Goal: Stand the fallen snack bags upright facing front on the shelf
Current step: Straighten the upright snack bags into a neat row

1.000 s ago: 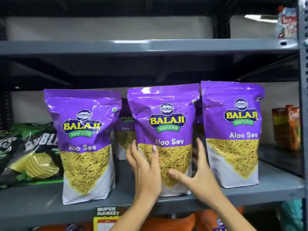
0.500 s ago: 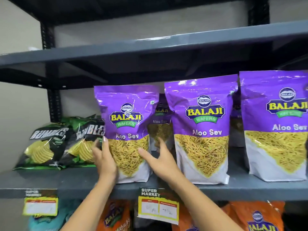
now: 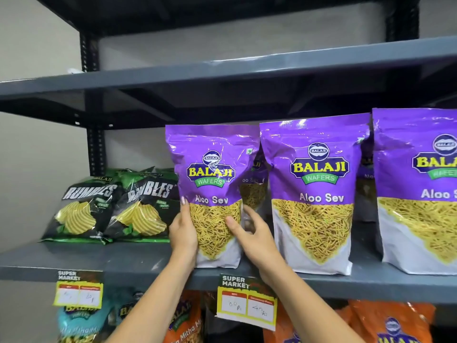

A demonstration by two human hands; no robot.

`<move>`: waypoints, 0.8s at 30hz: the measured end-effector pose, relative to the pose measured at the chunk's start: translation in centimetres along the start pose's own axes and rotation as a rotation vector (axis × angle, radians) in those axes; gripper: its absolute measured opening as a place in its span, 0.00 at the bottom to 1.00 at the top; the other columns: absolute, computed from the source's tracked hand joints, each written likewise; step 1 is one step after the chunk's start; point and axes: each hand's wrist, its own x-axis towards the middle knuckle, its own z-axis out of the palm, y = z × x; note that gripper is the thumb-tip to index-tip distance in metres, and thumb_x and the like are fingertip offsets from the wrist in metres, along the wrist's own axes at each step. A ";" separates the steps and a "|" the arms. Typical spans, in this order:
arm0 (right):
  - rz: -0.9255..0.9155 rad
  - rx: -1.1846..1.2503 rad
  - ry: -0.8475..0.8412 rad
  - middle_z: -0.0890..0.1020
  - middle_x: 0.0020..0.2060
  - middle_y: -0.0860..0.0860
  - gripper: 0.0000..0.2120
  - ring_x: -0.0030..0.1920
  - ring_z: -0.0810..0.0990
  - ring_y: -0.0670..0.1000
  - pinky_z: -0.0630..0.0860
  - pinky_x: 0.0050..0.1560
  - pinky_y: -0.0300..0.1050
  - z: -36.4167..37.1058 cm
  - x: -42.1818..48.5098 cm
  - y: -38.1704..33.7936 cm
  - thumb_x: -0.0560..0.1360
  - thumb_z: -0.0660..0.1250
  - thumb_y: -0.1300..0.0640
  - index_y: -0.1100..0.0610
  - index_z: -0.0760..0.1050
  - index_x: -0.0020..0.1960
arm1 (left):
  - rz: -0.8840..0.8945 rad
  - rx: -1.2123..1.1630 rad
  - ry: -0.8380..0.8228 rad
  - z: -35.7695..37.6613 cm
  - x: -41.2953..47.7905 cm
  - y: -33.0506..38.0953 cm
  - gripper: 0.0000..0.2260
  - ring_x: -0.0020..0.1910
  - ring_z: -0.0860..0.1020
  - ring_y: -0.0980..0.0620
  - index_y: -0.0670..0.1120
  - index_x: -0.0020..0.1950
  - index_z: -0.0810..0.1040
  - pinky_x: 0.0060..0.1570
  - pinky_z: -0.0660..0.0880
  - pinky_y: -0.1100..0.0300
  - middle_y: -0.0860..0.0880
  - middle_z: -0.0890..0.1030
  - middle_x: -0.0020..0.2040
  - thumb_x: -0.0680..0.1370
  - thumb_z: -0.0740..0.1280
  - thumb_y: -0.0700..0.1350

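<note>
Three purple Balaji Aloo Sev bags stand upright facing front on the grey shelf (image 3: 74, 261). The leftmost purple bag (image 3: 212, 174) is clasped low down between both hands. My left hand (image 3: 183, 233) presses its left edge, fingers pointing up. My right hand (image 3: 249, 237) wraps its right edge, thumb on the front. The middle purple bag (image 3: 314, 191) and the right purple bag (image 3: 418, 189) stand free. More purple bags sit behind them, mostly hidden. Two black-and-green Rumbles bags (image 3: 81, 214) (image 3: 143, 214) lean back at the shelf's left.
An upper grey shelf (image 3: 222, 70) hangs above the bags. A black upright post (image 3: 95, 144) stands at the left. Yellow price tags (image 3: 247, 305) (image 3: 78, 292) hang from the shelf edge. Orange and teal bags (image 3: 393, 323) fill the shelf below.
Both hands left the middle purple bag and moved to the leftmost one, now gripping its sides. The camera panned left and came closer to the shelf.
</note>
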 end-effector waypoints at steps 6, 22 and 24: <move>-0.031 0.128 0.128 0.79 0.65 0.52 0.20 0.64 0.76 0.49 0.70 0.67 0.44 0.1 2.5 -2.9 0.78 0.62 0.49 0.56 0.73 0.67 | 0.001 -0.028 -0.026 -0.3 -0.1 0.0 0.21 0.56 0.81 0.39 0.49 0.40 0.80 0.62 0.74 0.41 0.43 0.84 0.47 0.76 0.59 0.64; 0.030 0.307 0.340 0.79 0.40 0.56 0.11 0.42 0.77 0.53 0.74 0.49 0.48 1.8 4.9 -3.6 0.74 0.68 0.65 0.61 0.74 0.55 | 0.005 0.004 0.058 0.0 0.0 -0.5 0.22 0.46 0.81 0.44 0.47 0.38 0.80 0.52 0.77 0.49 0.47 0.84 0.42 0.75 0.59 0.64; 0.022 0.291 0.394 0.78 0.35 0.54 0.10 0.38 0.76 0.51 0.74 0.46 0.47 1.9 4.9 -3.4 0.72 0.70 0.64 0.63 0.76 0.54 | 0.003 0.004 0.054 0.0 0.0 -0.6 0.22 0.45 0.81 0.44 0.47 0.38 0.80 0.51 0.77 0.48 0.47 0.84 0.41 0.75 0.60 0.64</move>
